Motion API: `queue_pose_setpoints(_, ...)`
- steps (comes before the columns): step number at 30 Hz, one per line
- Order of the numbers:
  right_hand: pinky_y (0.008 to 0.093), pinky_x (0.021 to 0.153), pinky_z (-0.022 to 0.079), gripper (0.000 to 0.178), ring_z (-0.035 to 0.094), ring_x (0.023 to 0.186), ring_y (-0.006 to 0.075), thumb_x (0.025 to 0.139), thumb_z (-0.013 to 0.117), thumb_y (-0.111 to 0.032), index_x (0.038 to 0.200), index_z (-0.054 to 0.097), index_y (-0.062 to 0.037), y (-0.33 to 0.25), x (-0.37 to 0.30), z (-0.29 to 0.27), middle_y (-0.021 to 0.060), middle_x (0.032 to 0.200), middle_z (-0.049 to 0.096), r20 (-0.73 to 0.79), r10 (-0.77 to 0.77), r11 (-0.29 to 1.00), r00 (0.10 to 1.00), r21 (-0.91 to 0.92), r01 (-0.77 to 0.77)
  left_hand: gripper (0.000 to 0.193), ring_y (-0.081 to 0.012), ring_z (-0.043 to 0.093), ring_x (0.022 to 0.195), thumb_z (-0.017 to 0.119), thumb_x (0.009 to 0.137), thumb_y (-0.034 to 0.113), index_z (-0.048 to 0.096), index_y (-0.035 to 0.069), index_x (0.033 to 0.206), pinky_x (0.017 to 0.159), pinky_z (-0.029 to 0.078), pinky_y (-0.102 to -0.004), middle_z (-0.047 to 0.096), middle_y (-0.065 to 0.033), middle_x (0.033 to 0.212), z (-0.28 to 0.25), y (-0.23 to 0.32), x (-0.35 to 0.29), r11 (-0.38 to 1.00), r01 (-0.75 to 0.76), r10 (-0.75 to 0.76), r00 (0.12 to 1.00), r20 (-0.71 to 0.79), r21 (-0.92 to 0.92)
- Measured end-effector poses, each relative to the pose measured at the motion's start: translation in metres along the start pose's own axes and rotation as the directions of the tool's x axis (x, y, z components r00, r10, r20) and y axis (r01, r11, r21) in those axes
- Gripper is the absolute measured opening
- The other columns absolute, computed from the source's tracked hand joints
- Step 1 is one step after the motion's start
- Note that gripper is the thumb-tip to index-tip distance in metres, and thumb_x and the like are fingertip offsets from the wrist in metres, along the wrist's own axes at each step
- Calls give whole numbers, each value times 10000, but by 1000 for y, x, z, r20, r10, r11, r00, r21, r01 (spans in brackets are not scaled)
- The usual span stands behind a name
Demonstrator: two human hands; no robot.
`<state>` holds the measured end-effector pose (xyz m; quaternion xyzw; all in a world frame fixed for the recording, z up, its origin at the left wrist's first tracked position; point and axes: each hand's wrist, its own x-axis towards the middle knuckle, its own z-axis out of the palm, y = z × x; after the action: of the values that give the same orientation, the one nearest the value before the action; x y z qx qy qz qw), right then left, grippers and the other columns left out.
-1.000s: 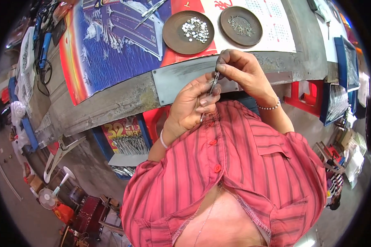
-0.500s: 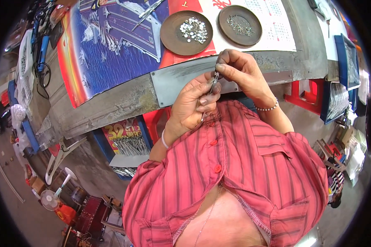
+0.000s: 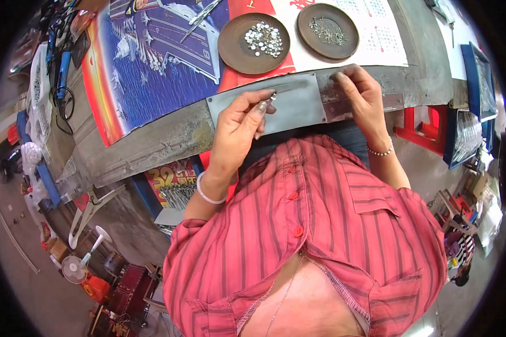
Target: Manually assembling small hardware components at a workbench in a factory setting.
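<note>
My left hand is closed in a pinch over the grey metal plate on the table's near edge. Between its thumb and forefinger shows the shiny end of a small metal piece; the rest is hidden by the fingers. To the right, apart from it, my right hand hovers by the table edge with thumb and forefinger pressed together. Whatever they hold, if anything, is too small to tell. Beyond my hands lie a brown dish of small shiny discs and another brown dish with thin little pins.
A poster with a ship covers the table's left part. Silver tweezers-like tool lies on it. Below the table edge, a blue box holds many metal pieces. At right stand a red stool and blue trays.
My hands have come apart: the left moved left and up with the metal piece, the right moved right. The long part of the metal piece no longer shows.
</note>
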<state>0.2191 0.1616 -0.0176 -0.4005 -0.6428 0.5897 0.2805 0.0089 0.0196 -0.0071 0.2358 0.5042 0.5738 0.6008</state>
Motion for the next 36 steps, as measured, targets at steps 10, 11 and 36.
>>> queue_pose_setpoints(10,296,602,453,88,562,661,237,833,633,-52,857,569,3,31,-20,-6,118,764,565,-161,-398,860,903,-407,307,195,-307,603,783,583,788,-25,625,46,965,643,476,-391,546,-110,861,26,-4,50,394,-452,373,874,311,800)
queue_pose_setpoints(11,322,620,455,92,570,683,267,799,646,-48,838,570,-12,32,-17,-5,112,774,582,-128,-464,811,876,-460,363,185,-298,602,769,580,792,-4,624,55,962,635,478,-392,535,-109,855,26,-7,53,291,-474,359,859,365,831)
queue_pose_setpoints(36,344,699,428,96,589,678,227,725,658,-41,763,570,-55,30,-10,0,51,731,598,-57,-616,643,785,-613,460,205,-315,599,694,517,800,27,583,79,987,564,474,-417,475,-120,856,16,6,54,15,-519,168,844,510,855)
